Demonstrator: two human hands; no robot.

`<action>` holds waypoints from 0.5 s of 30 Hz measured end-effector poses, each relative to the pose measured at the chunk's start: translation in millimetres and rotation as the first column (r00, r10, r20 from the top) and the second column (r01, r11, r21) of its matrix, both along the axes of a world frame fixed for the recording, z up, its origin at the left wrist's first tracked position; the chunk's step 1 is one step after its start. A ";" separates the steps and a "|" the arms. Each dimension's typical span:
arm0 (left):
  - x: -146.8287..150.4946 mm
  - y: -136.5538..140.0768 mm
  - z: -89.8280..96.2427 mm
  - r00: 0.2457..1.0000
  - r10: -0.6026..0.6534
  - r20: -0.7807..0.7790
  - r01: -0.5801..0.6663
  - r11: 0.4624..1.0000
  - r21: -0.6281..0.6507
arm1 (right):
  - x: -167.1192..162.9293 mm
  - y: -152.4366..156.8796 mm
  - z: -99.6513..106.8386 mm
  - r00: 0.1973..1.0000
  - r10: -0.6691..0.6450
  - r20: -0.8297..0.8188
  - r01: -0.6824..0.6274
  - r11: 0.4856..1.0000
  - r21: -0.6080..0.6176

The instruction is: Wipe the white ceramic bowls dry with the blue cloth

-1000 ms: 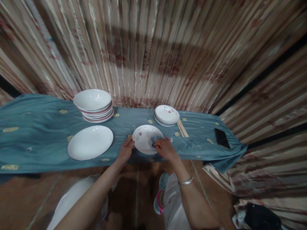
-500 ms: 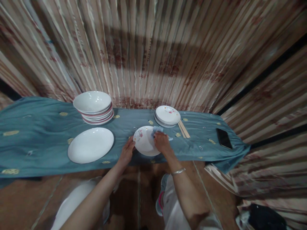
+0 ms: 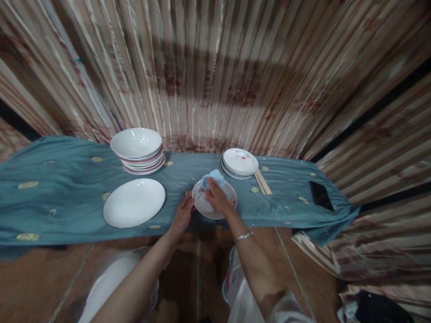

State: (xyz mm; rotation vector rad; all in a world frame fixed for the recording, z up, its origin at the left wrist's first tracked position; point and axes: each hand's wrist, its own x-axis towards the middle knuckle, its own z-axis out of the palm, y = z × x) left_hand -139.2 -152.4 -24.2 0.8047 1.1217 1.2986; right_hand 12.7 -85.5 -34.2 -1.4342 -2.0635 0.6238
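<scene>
In front of me a white plate (image 3: 210, 210) with small flowers rests near the front edge of the cloth-covered table. My left hand (image 3: 184, 211) grips its left rim, thumb towards the top side and the other fingers partly hidden. A light blue cloth (image 3: 214, 177) is bunched under my right hand (image 3: 215, 196), pressed on the plate's upper part. Behind, slightly right, stands a stack of small flowered plates (image 3: 240, 162). A larger white oval plate (image 3: 134, 203) lies to the left of my left hand.
Stacked bowls and dishes (image 3: 136, 144) with red rims stand at the back left. Wooden chopsticks (image 3: 262, 182) lie beside the small plates, and a black phone (image 3: 321, 195) is at the right end. A pleated curtain (image 3: 202, 89) hangs behind the teal tablecloth (image 3: 77, 188).
My right hand has moved the cloth from the plate's right side leftwards across its upper part. My left hand stays at the left rim. The whole view has shifted slightly.
</scene>
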 end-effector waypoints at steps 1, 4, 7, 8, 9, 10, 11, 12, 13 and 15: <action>-0.1 -0.2 0.2 1.000 0.000 0.005 0.000 1.000 0.000 | -1.6 0.2 0.8 1.000 0.014 -0.017 -0.014 1.000 -0.014; -0.4 -0.3 0.0 1.000 0.005 0.022 -0.005 1.000 -0.010 | -5.8 -1.7 5.0 0.997 0.059 -0.045 -0.061 0.997 -0.047; -0.6 -0.1 -0.4 0.999 0.004 0.043 -0.004 1.000 -0.017 | -10.8 -6.2 8.8 0.991 0.112 -0.075 -0.118 0.990 -0.073; -0.8 -0.1 -0.4 0.999 0.007 0.051 -0.006 1.000 -0.019 | -12.8 -8.1 9.8 0.988 0.129 -0.079 -0.135 0.988 -0.079; -1.1 -0.1 -0.2 0.998 0.012 0.061 -0.011 1.000 -0.022 | -14.9 -10.1 10.9 0.986 0.144 -0.081 -0.151 0.985 -0.084; -1.5 -0.1 0.3 0.997 0.016 0.072 -0.014 1.000 -0.026 | -16.9 -12.4 12.0 0.984 0.161 -0.079 -0.168 0.982 -0.086; -2.2 -0.1 0.9 0.996 0.017 0.085 -0.015 0.999 -0.030 | -18.7 -14.9 13.4 0.980 0.181 -0.076 -0.188 0.978 -0.087; -2.9 0.0 1.5 0.995 0.014 0.099 -0.011 0.999 -0.034 | -20.2 -17.5 15.0 0.976 0.204 -0.073 -0.210 0.974 -0.086; -3.8 0.1 2.1 0.994 0.008 0.112 -0.004 0.999 -0.038 | -21.1 -20.3 16.8 0.971 0.229 -0.072 -0.235 0.968 -0.085; -5.3 0.8 2.7 0.993 -0.004 0.122 0.009 0.999 -0.046 | -21.3 -26.3 20.6 0.958 0.277 -0.075 -0.283 0.955 -0.088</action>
